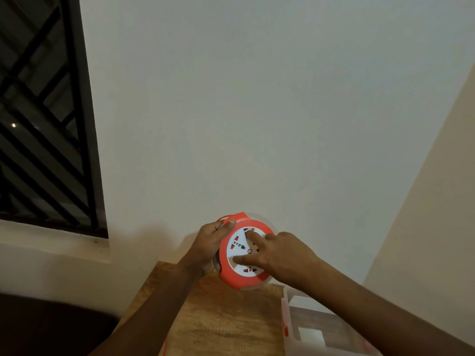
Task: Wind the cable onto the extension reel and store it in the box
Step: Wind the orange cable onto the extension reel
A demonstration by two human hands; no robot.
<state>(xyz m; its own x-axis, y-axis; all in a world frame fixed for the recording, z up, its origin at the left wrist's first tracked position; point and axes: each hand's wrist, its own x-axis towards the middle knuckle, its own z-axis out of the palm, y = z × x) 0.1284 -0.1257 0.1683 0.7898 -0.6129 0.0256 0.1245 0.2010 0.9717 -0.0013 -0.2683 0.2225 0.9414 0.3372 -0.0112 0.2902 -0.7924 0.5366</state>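
Observation:
A round orange extension reel (pixel 231 276) with a white socket face is held up above the far end of the wooden table (pixel 221 319). My left hand (pixel 210 242) grips its left rim, thumb on the orange handle at the top. My right hand (pixel 277 255) lies over the white face, with a finger and the thumb pressed on it. The cable is hidden from me. A clear plastic box (pixel 316 327) with red clips stands open on the table at the lower right, under my right forearm.
A pale wall rises right behind the table, with a second wall meeting it at the right. A dark window with a black diagonal grille (pixel 43 119) and a white sill fills the left. A dark surface lies at the lower left.

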